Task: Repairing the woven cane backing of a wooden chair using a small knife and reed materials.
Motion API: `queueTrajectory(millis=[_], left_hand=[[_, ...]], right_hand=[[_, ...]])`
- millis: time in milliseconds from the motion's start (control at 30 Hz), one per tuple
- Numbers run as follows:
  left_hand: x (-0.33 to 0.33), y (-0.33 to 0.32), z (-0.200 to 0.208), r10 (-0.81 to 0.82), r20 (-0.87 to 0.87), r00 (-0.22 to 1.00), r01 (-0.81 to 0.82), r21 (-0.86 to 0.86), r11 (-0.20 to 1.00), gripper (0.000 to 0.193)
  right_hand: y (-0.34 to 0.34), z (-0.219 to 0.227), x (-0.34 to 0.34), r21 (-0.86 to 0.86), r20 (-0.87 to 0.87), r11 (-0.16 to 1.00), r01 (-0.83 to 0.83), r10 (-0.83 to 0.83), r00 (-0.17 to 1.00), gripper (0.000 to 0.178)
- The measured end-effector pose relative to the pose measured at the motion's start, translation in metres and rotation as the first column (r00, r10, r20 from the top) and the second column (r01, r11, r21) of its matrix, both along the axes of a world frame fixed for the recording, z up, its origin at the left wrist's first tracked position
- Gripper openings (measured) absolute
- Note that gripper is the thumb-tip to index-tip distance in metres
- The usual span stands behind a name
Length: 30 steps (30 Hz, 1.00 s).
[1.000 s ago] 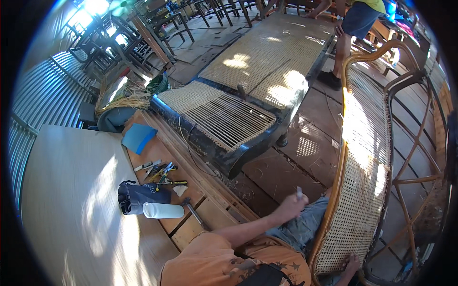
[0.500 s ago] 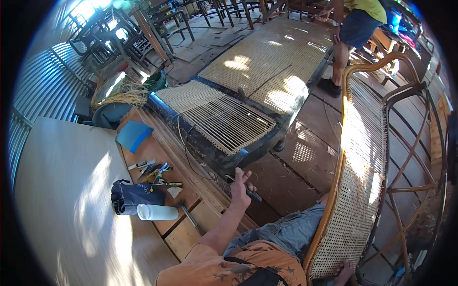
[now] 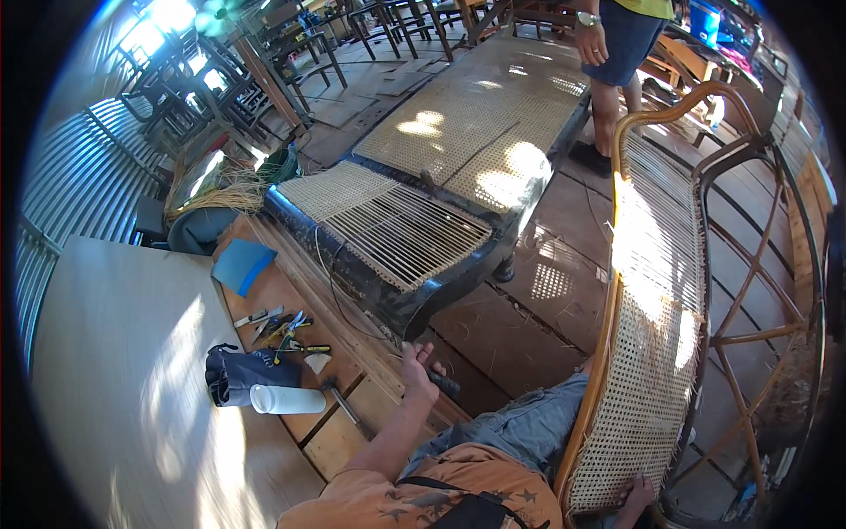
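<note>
My left hand [image 3: 418,370] is raised over my lap, its fingers closed round a dark-handled tool [image 3: 445,383]; the tool's working end is hard to make out. Against my right side leans a curved wooden frame [image 3: 603,353] with a woven cane panel [image 3: 636,423]. Its lower part is a close open-hole weave, while the upper part shows mostly parallel strands. My right hand [image 3: 634,501] is at the panel's bottom right edge, fingers bent against the weave. Whatever those fingers pinch is too small to see.
Ahead stands a dark lounger [image 3: 414,304] with a partly woven cane seat. On the boards to the left are pliers and other hand tools [image 3: 286,335], a hammer [image 3: 348,407], a white bottle [image 3: 286,399], a dark pouch [image 3: 238,375] and a blue sheet [image 3: 242,266]. A person [image 3: 621,44] stands beyond.
The view has shifted slightly. The person beyond has straightened, with a hand now hanging beside the shorts instead of reaching to the lounger. My left hand still holds the tool.
</note>
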<state>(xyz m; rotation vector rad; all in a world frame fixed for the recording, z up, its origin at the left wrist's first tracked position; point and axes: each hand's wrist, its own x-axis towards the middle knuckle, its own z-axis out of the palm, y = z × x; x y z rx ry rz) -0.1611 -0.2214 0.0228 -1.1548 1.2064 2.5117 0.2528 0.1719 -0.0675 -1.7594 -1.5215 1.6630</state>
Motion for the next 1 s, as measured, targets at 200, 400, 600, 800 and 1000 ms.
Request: queueTrajectory(millis=[200, 400, 600, 800, 1000], left_hand=[[-0.016, 0.007, 0.027, -0.015, -0.099, 0.995, 0.015, 0.001, 1.000, 0.054], [-0.023, 0.017, 0.022, 0.004, -0.053, 0.999, -0.011, -0.142, 0.990, 0.059], [-0.029, 0.023, 0.011, 0.106, -0.156, 0.982, -0.141, -0.233, 0.962, 0.055], [-0.034, 0.028, 0.019, 0.051, -0.189, 0.981, -0.096, -0.236, 0.967, 0.048], [-0.030, 0.022, 0.010, 0.077, -0.180, 0.981, -0.117, -0.227, 0.967, 0.043]], right_hand=[[-0.018, 0.053, -0.011, 0.013, 0.240, 0.992, -0.125, 0.118, 0.963, 0.026], [-0.013, 0.038, -0.002, -0.067, 0.213, 0.998, -0.009, 0.023, 0.977, 0.036], [-0.045, 0.105, -0.049, 0.040, 0.098, 0.997, 0.071, -0.075, 0.992, 0.022], [-0.051, 0.123, -0.057, 0.110, 0.085, 0.993, 0.040, -0.050, 0.995, 0.019], [-0.029, 0.095, -0.039, -0.090, 0.042, 0.986, 0.140, -0.137, 0.990, 0.017]])
